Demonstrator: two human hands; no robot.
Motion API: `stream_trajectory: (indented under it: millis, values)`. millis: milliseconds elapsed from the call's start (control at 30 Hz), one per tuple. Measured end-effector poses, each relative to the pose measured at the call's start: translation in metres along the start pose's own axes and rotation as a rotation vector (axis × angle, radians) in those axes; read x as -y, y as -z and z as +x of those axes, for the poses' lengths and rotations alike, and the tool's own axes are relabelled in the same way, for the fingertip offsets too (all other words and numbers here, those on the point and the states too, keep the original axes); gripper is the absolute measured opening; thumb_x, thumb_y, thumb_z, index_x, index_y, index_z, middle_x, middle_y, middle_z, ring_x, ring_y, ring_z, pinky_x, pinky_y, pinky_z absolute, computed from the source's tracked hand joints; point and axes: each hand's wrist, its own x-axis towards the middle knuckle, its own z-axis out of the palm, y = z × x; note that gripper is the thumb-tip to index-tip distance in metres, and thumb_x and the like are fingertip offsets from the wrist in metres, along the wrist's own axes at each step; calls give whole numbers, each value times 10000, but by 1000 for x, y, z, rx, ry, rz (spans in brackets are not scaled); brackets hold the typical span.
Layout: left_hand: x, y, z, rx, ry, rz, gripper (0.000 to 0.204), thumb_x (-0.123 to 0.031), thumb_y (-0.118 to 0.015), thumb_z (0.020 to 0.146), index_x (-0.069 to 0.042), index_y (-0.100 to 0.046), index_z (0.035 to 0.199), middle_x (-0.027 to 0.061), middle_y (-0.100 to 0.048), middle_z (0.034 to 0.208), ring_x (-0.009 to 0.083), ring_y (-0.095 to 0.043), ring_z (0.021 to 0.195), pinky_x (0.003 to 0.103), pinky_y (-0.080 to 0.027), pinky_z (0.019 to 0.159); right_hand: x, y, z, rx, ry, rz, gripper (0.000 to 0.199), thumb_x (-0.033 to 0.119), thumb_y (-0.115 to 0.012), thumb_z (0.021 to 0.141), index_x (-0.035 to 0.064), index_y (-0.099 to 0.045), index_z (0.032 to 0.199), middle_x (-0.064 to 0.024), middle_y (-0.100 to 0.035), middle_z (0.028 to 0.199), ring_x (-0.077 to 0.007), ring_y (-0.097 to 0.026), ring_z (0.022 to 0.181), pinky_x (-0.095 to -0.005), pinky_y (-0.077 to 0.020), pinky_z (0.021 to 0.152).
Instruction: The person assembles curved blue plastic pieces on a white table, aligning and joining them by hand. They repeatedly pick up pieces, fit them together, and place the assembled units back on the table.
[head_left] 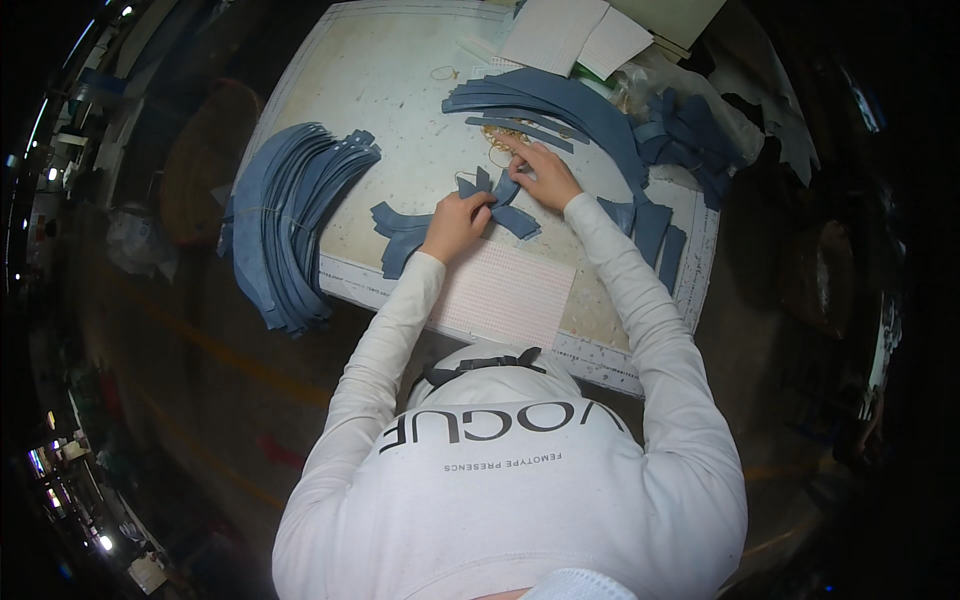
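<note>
Curved blue fabric pieces [401,232] lie crossed over one another near the middle of the table. My left hand [458,226] is closed on some of these, its thumb and fingers pinching them together. At the upper end of a short blue strip [505,190] is my right hand [546,177], its thumb and curled fingers against the strip. Its index finger stretches out to a small heap of yellowish rubber bands [492,132]. What lies under the right fingertips is partly hidden.
A thick tied bundle of curved blue pieces [275,235] hangs over the left table edge. Another fanned stack [560,95] curves along the right. Dotted paper [510,290] lies in front of me. White sheets [550,35] and a clear plastic bag [690,110] lie at the far right.
</note>
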Motion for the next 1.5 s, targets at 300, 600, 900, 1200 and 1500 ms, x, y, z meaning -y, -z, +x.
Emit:
stream_trajectory:
  millis: [300,600,900,1200,1500]
  values:
    - [7,-10,-1,-24,-85,100,201,-206,-699,786,-78,-710,940,168,-676,786,350,-636,703,388,-523,682,17,-9,8,59,57,-397,756,42,-622,813,376,-348,1433,-138,-595,992,-283,-619,885,-384,-519,804]
    - [4,-4,-2,41,-55,127,291,-256,-740,759,-94,-700,998,181,-671,792,355,-633,740,389,-520,696,2,-14,-23,-424,-116,-56,459,117,-748,722,126,-559,1140,1,-694,773,-200,-626,847,-320,-494,739]
    - [13,0,-1,135,-68,109,443,-286,-810,696,-112,-672,1079,171,-668,826,341,-635,764,381,-516,719,27,-66,-97,-496,-332,96,384,102,-748,740,124,-563,1076,0,-698,792,-214,-611,884,-342,-498,755]
    - [11,4,1,136,-73,83,405,-261,-807,703,-104,-687,1057,164,-675,835,338,-644,761,374,-519,715,30,-69,-101,-621,-144,-452,341,60,-709,763,151,-670,1089,2,-687,782,-217,-587,975,-375,-504,791]
    - [17,5,5,62,56,-104,217,-185,-691,822,-53,-692,995,145,-660,702,258,-618,552,325,-483,563,1,-40,-88,-539,-351,281,531,-42,-729,700,94,-584,1192,-93,-566,1038,-148,-663,754,-250,-518,672]
